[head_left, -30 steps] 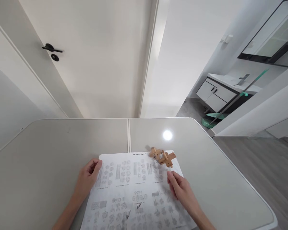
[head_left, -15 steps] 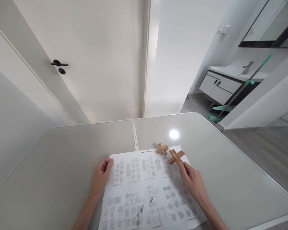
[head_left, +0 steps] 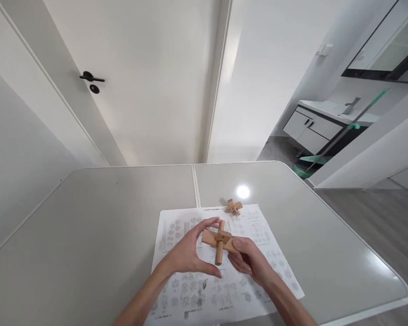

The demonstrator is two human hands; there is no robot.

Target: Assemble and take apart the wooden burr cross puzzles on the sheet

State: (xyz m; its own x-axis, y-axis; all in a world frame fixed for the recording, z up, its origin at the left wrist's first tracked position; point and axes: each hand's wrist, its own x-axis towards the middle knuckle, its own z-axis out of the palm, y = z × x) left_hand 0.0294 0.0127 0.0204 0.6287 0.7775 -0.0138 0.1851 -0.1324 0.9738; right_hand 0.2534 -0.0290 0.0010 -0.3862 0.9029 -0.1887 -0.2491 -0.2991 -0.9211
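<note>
**Grips wooden cross (head_left: pixel 223 236) over printed sheet (head_left: pixel 281 280)**

Pinches the wooden cross by its right arm in the right hand (head_left: pixel 253 259), with thumb above and fingers curled beneath. Curves the left hand (head_left: pixel 187 249) open around the opposite side, with forefinger beside the far end of the rod (head_left: pixel 219 252) and thumb apart from its near end; leaves contact at that forefinger too unclear to tell. Points the cross's left arm into the gap between left thumb and forefinger, above the middle of the sheet. Shows a second wooden piece (head_left: pixel 234 208) across the sheet's far edge, toward the far right corner, well apart from both hands. Offers broad room on the grey table (head_left: pixel 122 222) between the sheet's left edge and the surface's left edge, with a narrower strip along the far edge and another stretch toward the right. Places the sheet's near right corner close to the surface's near edge.
</note>
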